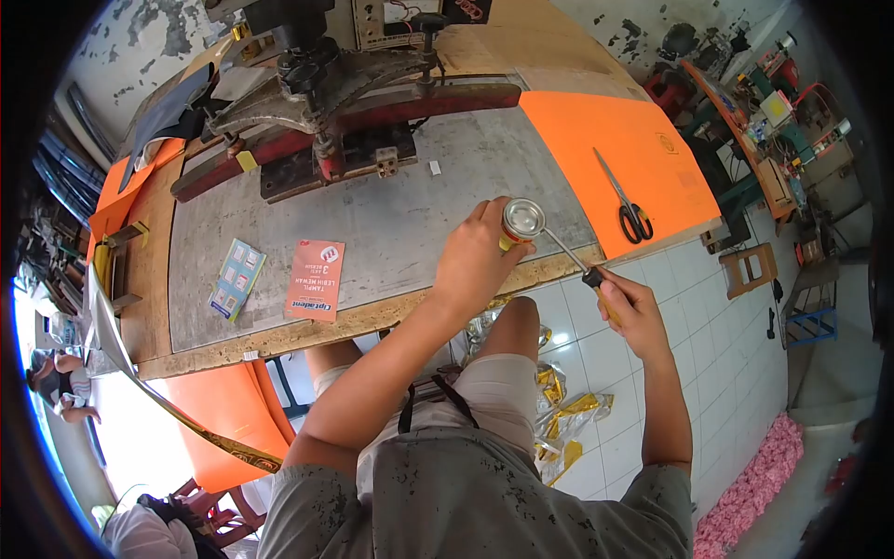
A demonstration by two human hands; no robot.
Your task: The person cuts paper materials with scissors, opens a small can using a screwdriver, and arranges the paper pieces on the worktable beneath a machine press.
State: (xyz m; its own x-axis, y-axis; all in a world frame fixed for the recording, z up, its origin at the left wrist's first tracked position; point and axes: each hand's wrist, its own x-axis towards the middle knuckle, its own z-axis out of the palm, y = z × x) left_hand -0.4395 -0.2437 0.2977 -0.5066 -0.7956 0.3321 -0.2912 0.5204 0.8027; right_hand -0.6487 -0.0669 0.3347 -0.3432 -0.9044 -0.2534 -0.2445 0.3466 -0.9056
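A workshop with peeling walls surrounds a table whose grey top (400,210) is bounded on the near side by a worn wooden edge (372,318); a heavy black and red machine (354,79) stands across the far part. On the right an orange sheet (596,140) reaches the table's margin, and scissors (636,219) lie on it with the handles towards the person. A small tin (524,216) is near the front right corner of the grey top, just beside the sheet; whether its base touches anything I cannot tell. The left hand (475,256) pinches it between thumb and fingers. The right hand (638,315) is curled around the handle of a screwdriver (610,303), whose shaft runs to the tin's rim. That forearm is beyond the table, over white floor tiles (652,307) that give it room sideways; gold foil scraps (559,415) lie lower down, beside the person's leg. To the left, well apart from the hands, a red card (315,275) reads "Ciptadent" and "TAMPIL LEBIH MEWAH". The blue-green leaflet (238,279) next to it bears small pictures, its print too tiny to read. The tin's coloured side is mostly hidden by the fingers, and any lettering there is illegible.
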